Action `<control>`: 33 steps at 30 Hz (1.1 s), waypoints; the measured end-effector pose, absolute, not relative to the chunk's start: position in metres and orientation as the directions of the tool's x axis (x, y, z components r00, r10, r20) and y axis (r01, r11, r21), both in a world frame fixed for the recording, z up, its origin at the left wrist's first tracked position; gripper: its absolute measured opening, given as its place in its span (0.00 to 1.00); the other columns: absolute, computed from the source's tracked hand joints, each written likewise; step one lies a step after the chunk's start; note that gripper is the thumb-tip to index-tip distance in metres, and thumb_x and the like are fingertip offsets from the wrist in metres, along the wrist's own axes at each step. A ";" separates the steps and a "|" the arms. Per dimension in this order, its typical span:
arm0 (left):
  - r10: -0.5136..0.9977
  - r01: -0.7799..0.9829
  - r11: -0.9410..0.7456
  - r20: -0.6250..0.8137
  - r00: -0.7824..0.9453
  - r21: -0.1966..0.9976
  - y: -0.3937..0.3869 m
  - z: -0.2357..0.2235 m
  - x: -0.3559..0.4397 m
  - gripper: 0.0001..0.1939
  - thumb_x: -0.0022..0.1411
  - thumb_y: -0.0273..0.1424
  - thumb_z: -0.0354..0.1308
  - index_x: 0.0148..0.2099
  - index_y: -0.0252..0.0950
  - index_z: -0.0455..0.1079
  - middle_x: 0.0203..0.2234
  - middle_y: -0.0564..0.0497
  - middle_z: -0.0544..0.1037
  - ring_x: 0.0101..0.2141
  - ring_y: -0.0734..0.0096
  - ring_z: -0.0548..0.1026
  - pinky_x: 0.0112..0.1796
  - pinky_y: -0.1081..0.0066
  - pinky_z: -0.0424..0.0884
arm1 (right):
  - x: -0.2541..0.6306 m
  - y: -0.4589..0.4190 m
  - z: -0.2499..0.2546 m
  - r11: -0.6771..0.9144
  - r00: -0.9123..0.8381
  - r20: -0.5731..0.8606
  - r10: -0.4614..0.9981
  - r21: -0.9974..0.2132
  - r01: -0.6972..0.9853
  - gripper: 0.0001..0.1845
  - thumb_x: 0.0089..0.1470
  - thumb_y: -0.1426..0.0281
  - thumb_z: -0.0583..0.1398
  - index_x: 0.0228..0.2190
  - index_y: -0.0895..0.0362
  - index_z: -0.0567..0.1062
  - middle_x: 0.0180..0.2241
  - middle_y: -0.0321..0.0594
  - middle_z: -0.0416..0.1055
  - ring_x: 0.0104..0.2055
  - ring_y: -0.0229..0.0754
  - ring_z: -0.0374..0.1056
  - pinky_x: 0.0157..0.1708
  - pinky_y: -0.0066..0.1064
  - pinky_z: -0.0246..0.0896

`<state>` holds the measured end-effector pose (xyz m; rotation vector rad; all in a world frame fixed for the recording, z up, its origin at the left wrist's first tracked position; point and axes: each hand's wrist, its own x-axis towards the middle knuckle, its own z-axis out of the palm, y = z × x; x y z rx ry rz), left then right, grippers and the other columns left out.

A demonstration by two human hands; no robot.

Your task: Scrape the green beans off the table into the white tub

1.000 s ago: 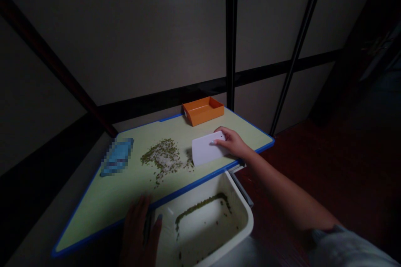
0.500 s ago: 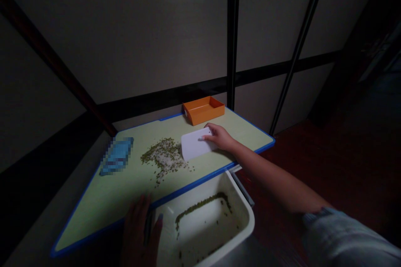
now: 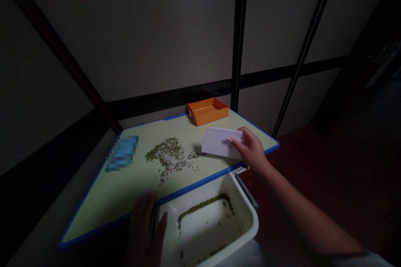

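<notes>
A thin white scraper is pinched in my right hand, thumb on top, its left edge close to the table's surface. A few dark bits trail beside that edge. To its left spreads a loose pile of small green bits mixed with pale grains. Dimly lit at the bottom, my left hand straddles the left side of a white plastic tub, thumb inside and fingers outside by the table's edge. Green bits line the far corner of the tub's floor, with others scattered across it.
The pale green table has a blue rim. An orange open tray stands at its back, near the panelled wall. A blue pixelated packet lies at the left. The tub sits against the table's front edge, a grey handle on its right.
My right hand has moved right with the scraper, away from the pile, and a small trail of bits now shows between them. My left hand stays at the tub.
</notes>
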<state>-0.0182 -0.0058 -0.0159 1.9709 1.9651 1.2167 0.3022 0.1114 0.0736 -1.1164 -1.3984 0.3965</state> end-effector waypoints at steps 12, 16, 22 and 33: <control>0.874 0.782 -0.168 0.457 -0.162 0.600 -0.003 -0.020 -0.023 0.26 0.66 0.41 0.47 0.65 0.49 0.55 0.65 0.52 0.59 0.66 0.64 0.53 0.64 0.53 0.50 | 0.270 0.037 0.053 0.746 -0.414 0.870 0.267 0.086 0.661 0.10 0.56 0.78 0.55 0.29 0.52 0.72 0.31 0.38 0.79 0.30 0.39 0.74 0.49 0.42 0.68; 0.884 0.774 -0.168 0.441 -0.156 0.611 -0.005 -0.016 -0.021 0.26 0.66 0.40 0.47 0.65 0.50 0.55 0.65 0.54 0.58 0.66 0.64 0.52 0.64 0.54 0.52 | 0.262 0.044 0.051 0.732 -0.435 0.861 0.262 0.116 0.671 0.10 0.57 0.78 0.54 0.27 0.54 0.71 0.32 0.42 0.80 0.27 0.38 0.73 0.46 0.42 0.70; 0.887 0.767 -0.171 0.435 -0.153 0.618 -0.005 -0.017 -0.026 0.27 0.64 0.40 0.49 0.65 0.51 0.56 0.66 0.55 0.58 0.66 0.60 0.52 0.63 0.52 0.53 | 0.260 0.042 0.049 0.711 -0.440 0.848 0.295 0.113 0.694 0.11 0.58 0.78 0.54 0.29 0.54 0.71 0.30 0.41 0.80 0.26 0.39 0.73 0.44 0.41 0.71; 0.860 0.793 -0.212 0.495 -0.126 0.571 -0.005 -0.015 -0.025 0.30 0.61 0.43 0.50 0.65 0.52 0.55 0.63 0.54 0.62 0.65 0.57 0.54 0.61 0.52 0.59 | 0.269 0.032 0.047 0.712 -0.413 0.872 0.262 0.113 0.693 0.09 0.58 0.78 0.55 0.29 0.55 0.71 0.31 0.41 0.79 0.29 0.38 0.74 0.45 0.40 0.70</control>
